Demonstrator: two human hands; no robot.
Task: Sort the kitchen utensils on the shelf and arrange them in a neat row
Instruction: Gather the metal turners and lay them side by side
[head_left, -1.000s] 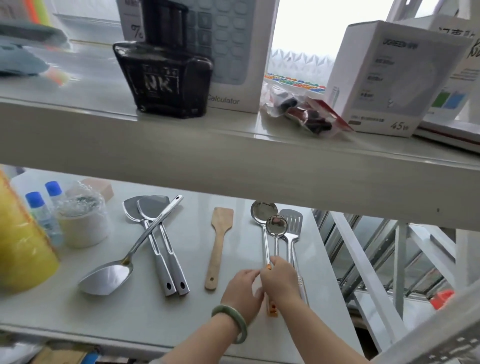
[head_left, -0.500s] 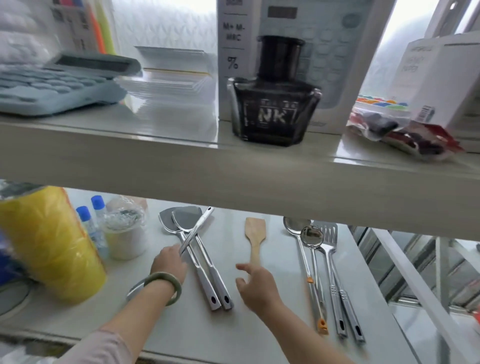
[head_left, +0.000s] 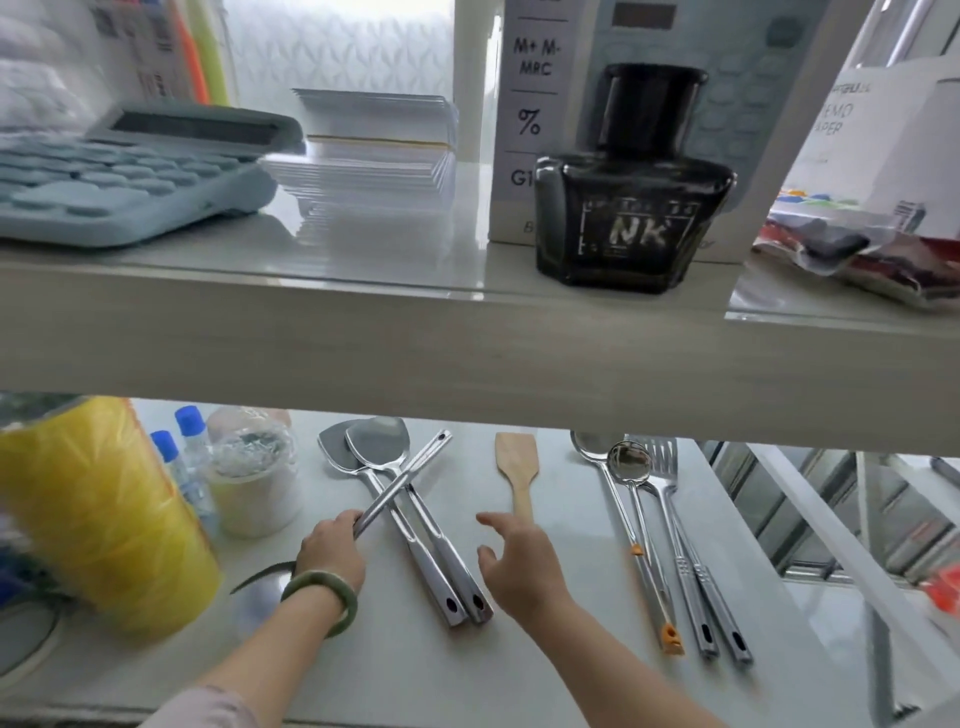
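Observation:
On the lower white shelf (head_left: 519, 675) my left hand (head_left: 332, 553), with a green bangle, grips the handle of a steel spatula (head_left: 402, 483) that lies crosswise over two other steel spatulas (head_left: 415, 540); its blade shows partly behind my wrist. My right hand (head_left: 522, 569) hovers with fingers spread just right of those two handles, over the lower end of a wooden spatula (head_left: 517, 470). Further right lie two steel ladles (head_left: 628, 467) and a slotted turner (head_left: 662, 467), side by side with handles toward me.
A yellow roll (head_left: 98, 514), two blue-capped bottles (head_left: 176, 457) and a plastic-wrapped white cup (head_left: 254, 478) stand at the left. The upper shelf board (head_left: 467, 358) overhangs the utensil heads and carries a calculator, paper stack, ink bottle and boxes. A white railing lies beyond the shelf's right edge.
Both hands left the ladles on the right and moved left. My left hand has taken hold of the crossed spatula's handle; my right hand stays open near the wooden spatula. The view shifted left.

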